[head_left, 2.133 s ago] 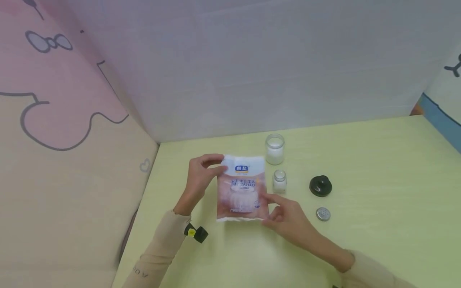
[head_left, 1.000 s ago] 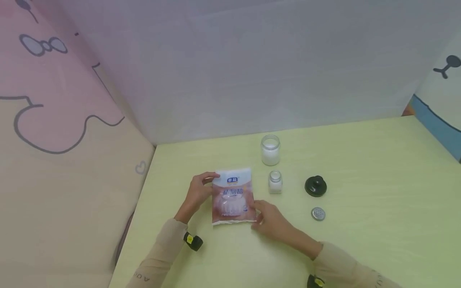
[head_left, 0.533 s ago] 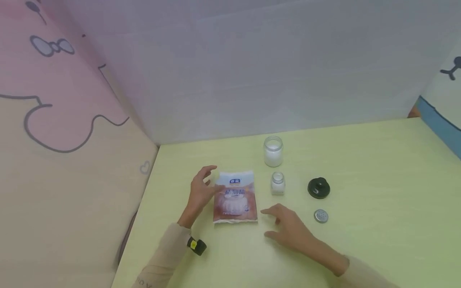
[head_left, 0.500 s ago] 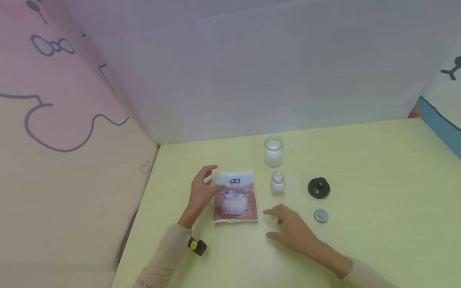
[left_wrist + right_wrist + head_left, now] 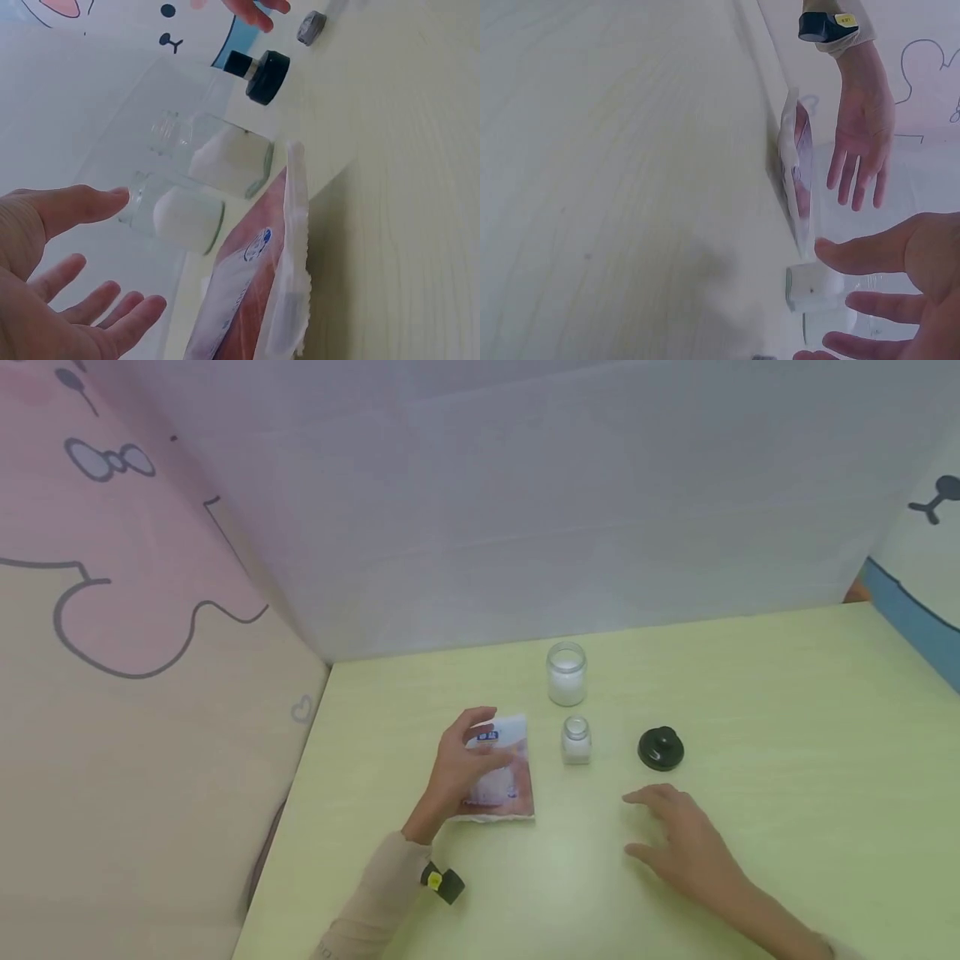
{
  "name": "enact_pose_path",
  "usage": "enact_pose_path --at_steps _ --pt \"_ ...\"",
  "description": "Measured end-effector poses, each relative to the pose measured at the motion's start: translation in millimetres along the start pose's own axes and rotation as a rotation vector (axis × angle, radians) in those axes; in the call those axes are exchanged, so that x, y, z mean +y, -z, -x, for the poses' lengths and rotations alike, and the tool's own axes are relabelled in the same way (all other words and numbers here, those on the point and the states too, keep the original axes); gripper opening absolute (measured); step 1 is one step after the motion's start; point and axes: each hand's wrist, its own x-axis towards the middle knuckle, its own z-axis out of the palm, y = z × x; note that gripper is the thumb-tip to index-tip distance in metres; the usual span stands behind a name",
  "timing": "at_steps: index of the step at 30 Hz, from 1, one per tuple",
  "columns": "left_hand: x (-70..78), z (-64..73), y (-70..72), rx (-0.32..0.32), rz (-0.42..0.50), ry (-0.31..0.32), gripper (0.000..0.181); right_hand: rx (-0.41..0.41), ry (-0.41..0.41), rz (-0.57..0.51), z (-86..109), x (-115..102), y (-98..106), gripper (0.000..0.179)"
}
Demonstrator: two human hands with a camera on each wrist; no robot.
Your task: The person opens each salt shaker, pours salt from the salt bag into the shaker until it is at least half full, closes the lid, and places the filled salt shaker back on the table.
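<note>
A bag of salt (image 5: pixel 517 793) with a white top and reddish-brown print lies flat on the table. My left hand (image 5: pixel 459 768) hovers over its left part, fingers relaxed and apart from it in the left wrist view. To the right, my right hand (image 5: pixel 686 835) hangs above the table with thumb and fingers spread, holding nothing. A black knobbed lid (image 5: pixel 660 749) sits just beyond its fingertips. The perforated metal shaker cap (image 5: pixel 311 28) shows in the left wrist view; the right hand hides it in the head view.
Behind and right of the bag stand two uncovered glass jars with white contents: a larger jar (image 5: pixel 566 677) at the back and a smaller square jar (image 5: pixel 577 743) in front. A pale wall (image 5: pixel 525 527) closes off the rear of the yellow-green table (image 5: pixel 787 710).
Both hands held the salt bag, lowered it flat onto the table and let go. The left hand then shifted right over the bag, and the right hand moved right toward the lid and cap.
</note>
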Motion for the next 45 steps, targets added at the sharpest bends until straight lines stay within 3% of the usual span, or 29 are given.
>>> enact_pose_path --at_steps 4,9,16,20,25,29,34,41,45 --pt "-3.5 -1.0 -10.0 -0.021 -0.008 0.001 0.062 0.029 -0.041 0.052 0.1 13 9 0.058" --pt "-7.0 -1.6 -25.8 -0.056 -0.025 0.035 0.063 0.035 -0.056 0.032 -3.7 31 11 0.061" --pt "-8.8 -10.2 -56.1 -0.073 0.064 -0.023 0.060 0.064 -0.028 -0.012 -12.1 44 6 0.051" --pt "-12.0 -16.6 -73.8 -0.065 0.076 -0.020 0.059 0.092 -0.008 -0.024 -17.8 44 4 0.046" --pt "-15.1 -19.2 -89.3 -0.023 0.065 0.016 0.059 0.064 -0.023 -0.025 -22.3 44 2 0.044" --pt "-16.2 -20.4 -94.1 -0.014 0.075 0.011 0.060 0.063 -0.009 -0.011 -23.0 46 1 0.039" --pt "-18.8 -22.9 -96.4 0.032 0.018 -0.015 0.053 0.069 0.014 0.005 -24.1 51 0 0.033" --pt "-23.9 -27.2 -98.7 0.061 0.003 -0.040 0.048 0.010 -0.037 0.029 -27.9 51 8 0.030" --pt "-27.0 -29.3 -99.1 0.048 -0.018 -0.058 0.046 0.063 0.063 0.009 -35.1 47 16 0.026"
